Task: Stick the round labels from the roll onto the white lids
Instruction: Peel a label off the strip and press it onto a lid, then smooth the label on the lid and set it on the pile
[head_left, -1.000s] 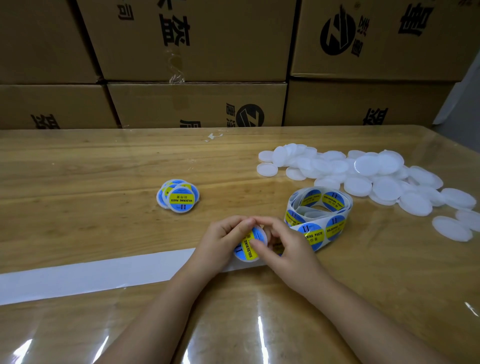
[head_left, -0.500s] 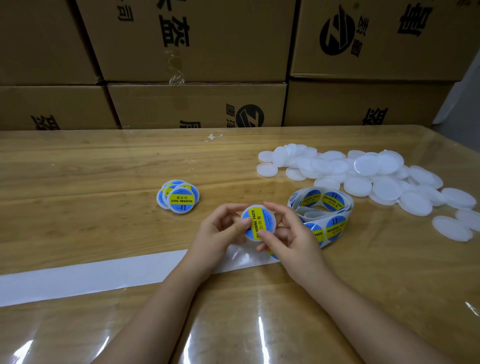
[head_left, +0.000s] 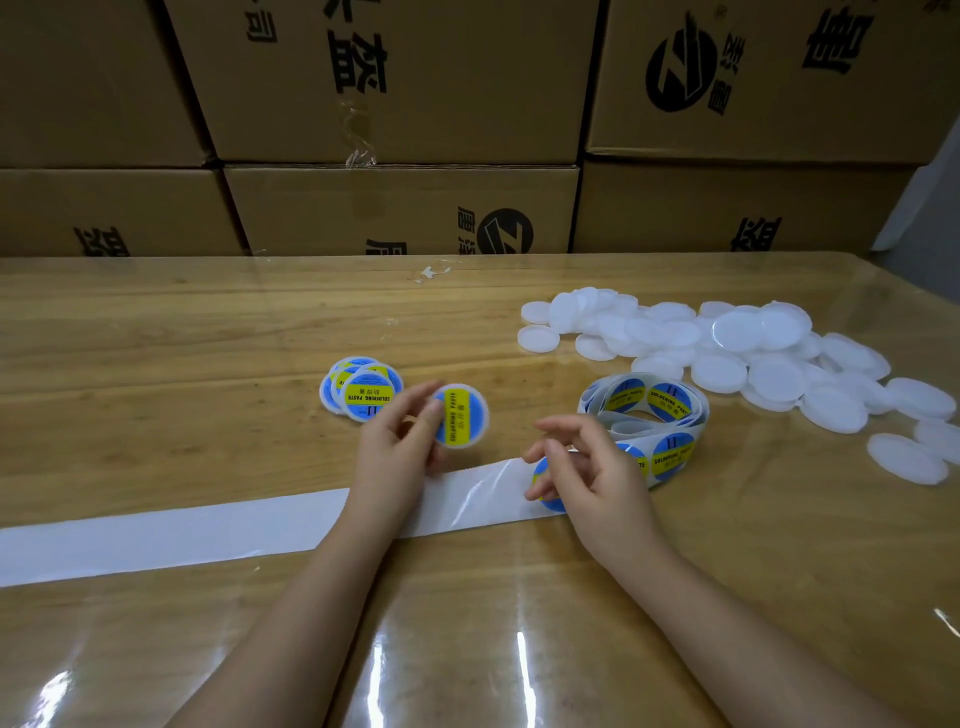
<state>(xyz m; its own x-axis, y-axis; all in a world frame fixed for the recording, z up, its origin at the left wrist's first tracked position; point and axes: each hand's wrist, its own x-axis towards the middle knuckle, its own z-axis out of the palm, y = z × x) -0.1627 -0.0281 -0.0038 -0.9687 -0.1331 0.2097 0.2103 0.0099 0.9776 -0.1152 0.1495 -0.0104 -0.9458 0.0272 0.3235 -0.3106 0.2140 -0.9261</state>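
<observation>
Left grip (head_left: 397, 452) in a pinch on the labelled lid (head_left: 462, 415), right grip (head_left: 592, 473) loose, spread, over the backing strip (head_left: 208, 530).

The roll (head_left: 672, 451) and labelled lids (head_left: 363, 399) read "SOLDERING PASTE" and "II".

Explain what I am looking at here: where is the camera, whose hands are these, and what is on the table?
There is no machine: a person works with bare hands, filmed by one head-worn camera looking down. The left hand pinches a labelled lid, blue and yellow. The right hand is relaxed and holds nothing, above the white backing strip. On the wooden table lie a stack of finished lids, the label roll and a pile of blank white lids. Cardboard boxes stand behind.
</observation>
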